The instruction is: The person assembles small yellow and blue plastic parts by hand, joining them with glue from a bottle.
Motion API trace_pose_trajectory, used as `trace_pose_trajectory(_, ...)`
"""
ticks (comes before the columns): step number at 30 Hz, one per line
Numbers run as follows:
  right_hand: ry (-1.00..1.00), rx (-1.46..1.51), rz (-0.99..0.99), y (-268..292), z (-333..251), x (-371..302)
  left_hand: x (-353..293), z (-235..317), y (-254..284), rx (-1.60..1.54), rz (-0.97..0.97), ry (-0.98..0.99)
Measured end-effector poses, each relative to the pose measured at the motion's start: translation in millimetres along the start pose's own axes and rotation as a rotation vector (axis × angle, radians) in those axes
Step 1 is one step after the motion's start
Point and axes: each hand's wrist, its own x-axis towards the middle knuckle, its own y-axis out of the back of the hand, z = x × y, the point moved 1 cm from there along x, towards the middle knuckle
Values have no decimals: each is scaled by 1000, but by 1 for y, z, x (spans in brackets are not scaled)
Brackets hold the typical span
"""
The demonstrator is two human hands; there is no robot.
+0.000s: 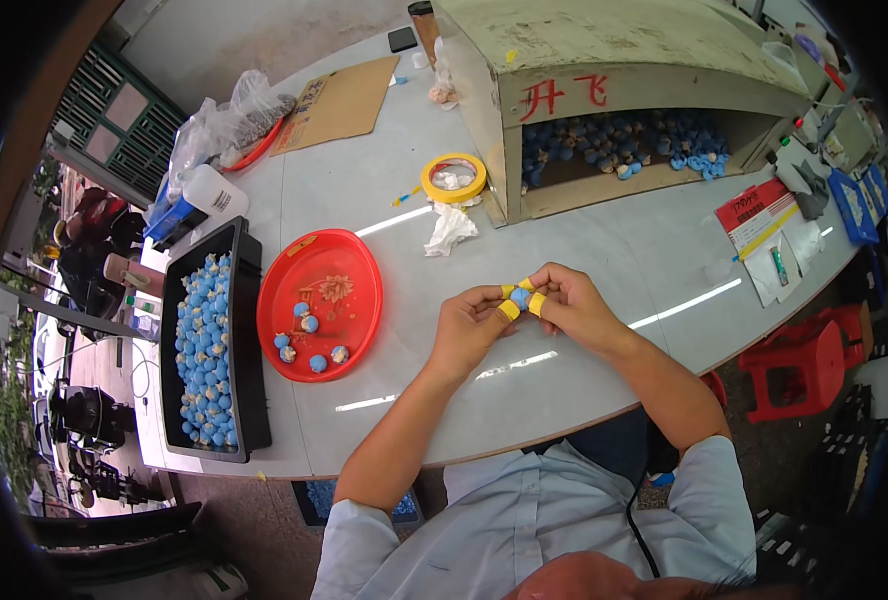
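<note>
Above the middle of the light grey table (434, 300), both my hands meet around one small blue ball-shaped piece (521, 297). My left hand (467, 325) pinches it from the left, thumb and forefinger wrapped in yellow tape. From the other side my right hand (576, 305) grips the same piece, its fingertips taped yellow too. Fingers cover part of the piece, so its details are hidden. To the left lies a round red plastic plate (364, 345) with several blue and whitish balls (310, 323) on it. Beside that stands a black tray (251, 370) filled with similar balls (204, 340).
A cream box-like cabinet (614, 55) at the back holds many blue pieces in its opening. A yellow tape roll (471, 165), crumpled tissue (451, 230) and cardboard sheet (339, 105) lie behind my hands. Red-and-white packaging (754, 215) sits right; a red stool (799, 370) stands below.
</note>
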Motion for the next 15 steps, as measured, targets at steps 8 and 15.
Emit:
trace_pose_trajectory(8, 11, -120, -97, 7, 9, 6, 6, -12, 13, 187, -60, 42)
trace_pose_trajectory(15, 64, -206, -66, 7, 16, 5, 5, -16, 8, 105, -6, -9)
